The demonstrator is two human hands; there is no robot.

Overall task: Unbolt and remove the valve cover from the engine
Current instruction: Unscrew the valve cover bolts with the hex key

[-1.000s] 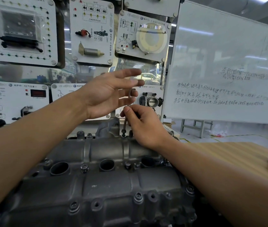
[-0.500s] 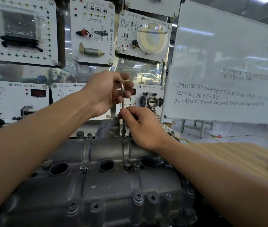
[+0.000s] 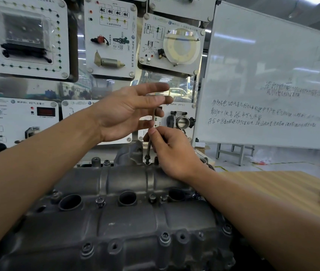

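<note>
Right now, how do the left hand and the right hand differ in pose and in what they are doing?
Grip: the left hand has straight, spread fingers and grips nothing; the right hand pinches the key by its shaft. Height: the left hand is by the key's top end; the right hand is lower, just above the valve cover. Both are at the one key, standing at the cover's far edge.

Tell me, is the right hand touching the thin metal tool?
Touching. The head view shows the right hand pinching the thin metal tool between thumb and finger.
</note>
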